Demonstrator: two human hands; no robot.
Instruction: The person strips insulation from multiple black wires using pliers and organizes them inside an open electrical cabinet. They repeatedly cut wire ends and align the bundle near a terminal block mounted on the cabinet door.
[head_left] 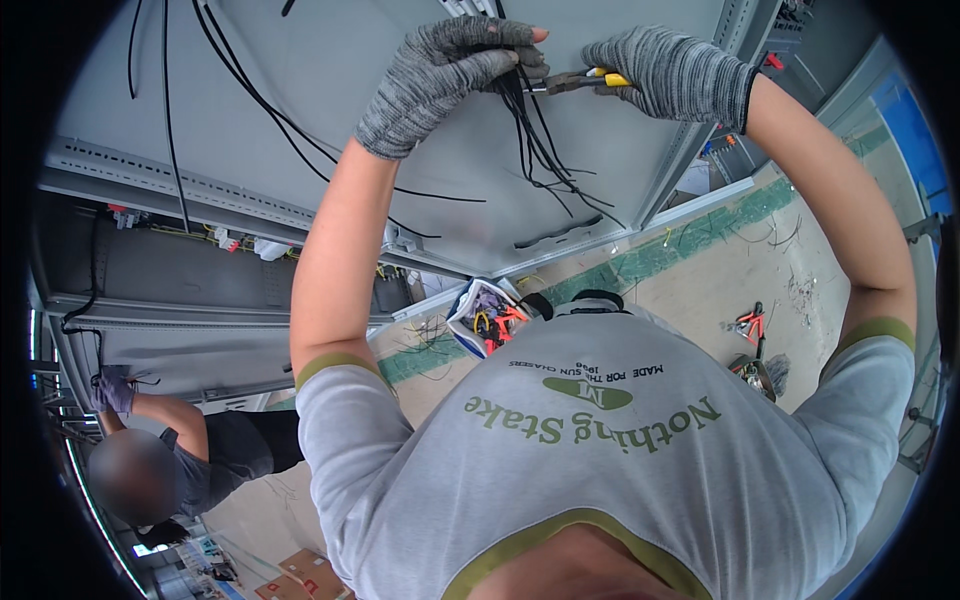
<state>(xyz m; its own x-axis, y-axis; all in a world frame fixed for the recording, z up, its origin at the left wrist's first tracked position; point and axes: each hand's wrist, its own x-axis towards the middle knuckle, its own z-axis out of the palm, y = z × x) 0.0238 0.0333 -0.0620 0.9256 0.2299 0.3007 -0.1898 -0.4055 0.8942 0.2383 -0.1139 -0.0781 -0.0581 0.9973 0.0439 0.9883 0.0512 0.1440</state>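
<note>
My left hand, in a grey knitted glove with a bare fingertip showing, is closed around a bundle of black cables. Their loose ends fan out and hang below the fist. Level with it on the right, my gloved right hand grips pliers with yellow-and-black handles. The pliers' jaws reach to the bundle, right beside my left fingers. Whether they bite on a cable or a tie, I cannot tell. Behind both hands is a grey metal cabinet panel.
More black cables dangle at the upper left. Below the cabinet frame sits a tool bag with orange-handled tools. Orange-handled cutters lie on the floor at right. At lower left, a co-worker reaches into another cabinet.
</note>
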